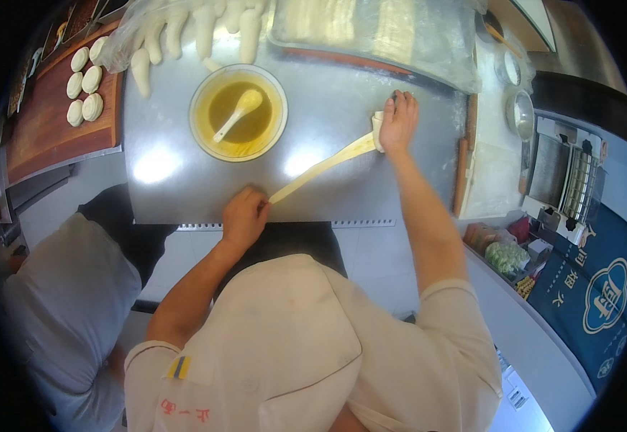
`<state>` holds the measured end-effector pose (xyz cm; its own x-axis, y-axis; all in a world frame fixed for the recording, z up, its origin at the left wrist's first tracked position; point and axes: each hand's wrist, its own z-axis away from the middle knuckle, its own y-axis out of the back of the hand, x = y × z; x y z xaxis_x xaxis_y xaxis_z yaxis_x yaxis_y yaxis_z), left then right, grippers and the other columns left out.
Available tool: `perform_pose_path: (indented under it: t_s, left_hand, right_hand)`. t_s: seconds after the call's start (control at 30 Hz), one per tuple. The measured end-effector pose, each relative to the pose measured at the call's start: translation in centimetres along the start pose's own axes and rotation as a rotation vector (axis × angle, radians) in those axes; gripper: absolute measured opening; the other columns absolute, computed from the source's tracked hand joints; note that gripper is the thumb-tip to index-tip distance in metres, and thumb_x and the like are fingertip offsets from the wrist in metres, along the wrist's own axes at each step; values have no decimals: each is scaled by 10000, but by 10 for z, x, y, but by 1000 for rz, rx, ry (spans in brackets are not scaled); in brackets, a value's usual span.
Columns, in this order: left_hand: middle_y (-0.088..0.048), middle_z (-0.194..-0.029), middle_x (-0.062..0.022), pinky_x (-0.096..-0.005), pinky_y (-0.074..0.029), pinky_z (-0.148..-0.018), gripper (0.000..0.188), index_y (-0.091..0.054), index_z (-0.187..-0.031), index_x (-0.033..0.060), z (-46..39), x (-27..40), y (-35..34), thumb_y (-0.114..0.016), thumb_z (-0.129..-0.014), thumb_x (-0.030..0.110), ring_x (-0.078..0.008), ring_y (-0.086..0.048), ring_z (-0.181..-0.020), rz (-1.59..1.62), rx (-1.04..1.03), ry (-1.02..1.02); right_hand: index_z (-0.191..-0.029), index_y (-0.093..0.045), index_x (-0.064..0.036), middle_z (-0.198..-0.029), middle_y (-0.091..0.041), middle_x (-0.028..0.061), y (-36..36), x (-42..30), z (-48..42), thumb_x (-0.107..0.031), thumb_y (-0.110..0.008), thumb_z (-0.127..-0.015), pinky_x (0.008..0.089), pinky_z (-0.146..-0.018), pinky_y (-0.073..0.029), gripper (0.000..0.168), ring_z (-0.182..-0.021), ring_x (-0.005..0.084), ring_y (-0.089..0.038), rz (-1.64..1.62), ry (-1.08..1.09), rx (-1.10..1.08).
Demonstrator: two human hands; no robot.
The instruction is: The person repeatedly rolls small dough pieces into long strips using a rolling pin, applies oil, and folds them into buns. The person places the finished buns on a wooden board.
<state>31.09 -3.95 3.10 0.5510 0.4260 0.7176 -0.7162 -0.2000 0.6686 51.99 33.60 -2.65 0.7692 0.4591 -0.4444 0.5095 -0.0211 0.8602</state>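
Note:
A long strip of dough (321, 168), yellowish on top, runs diagonally across the steel worktop (340, 200). My left hand (246, 215) pinches its thin near end at the front edge of the table. At the far end the strip is wound into a roll (378, 132), and my right hand (401, 121) is closed around that roll's right side. Left of the strip stands a wide bowl (197, 132) of yellow-brown oily paste. A white spoon (232, 120) lies in the paste, its bowl coated yellow.
Several dough lengths (204, 29) lie under plastic at the back, beside a plastic-covered tray (364, 27). Several round dough pieces (92, 107) sit on a wooden board (49, 146) at left. A person in grey (76, 302) stands close at my left. A roller machine (564, 173) is at right.

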Motion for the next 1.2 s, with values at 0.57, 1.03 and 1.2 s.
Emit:
perform_pose_path:
  t_s: [0.57, 1.03, 1.2]
  left_hand:
    - [-771, -994, -123, -393, -587, -742, 180, -752, -1114, 48, 4, -3, 0, -772, -938, 84, -275, -726, -786, 336, -112, 300]
    - [-765, -1033, -164, -451, -577, -856, 205, -800, -1130, 46, 9, -11, 4, -713, -965, 131, -354, -728, -941, 210, -182, 228]
    - [-768, -1038, -161, -444, -580, -860, 192, -791, -1101, 41, 5, -19, -2, -714, -961, 147, -346, -734, -938, 273, -205, 259]
  right_hand:
    - [-1425, -628, 27, -1501, -591, 273, -8, -49, 28, -323, -610, -1078, 562, -1225, -373, 494, -1427, 469, -510, -20, 122, -48]
    - [-1405, -646, 38, -1522, -559, 289, -10, -110, 71, -258, -635, -1067, 531, -1217, -393, 449, -1425, 474, -506, -199, 1, -156]
    - [-1397, -644, 31, -1506, -568, 280, -22, -137, 94, -288, -649, -1057, 537, -1222, -377, 466, -1432, 463, -492, -21, 175, -91]
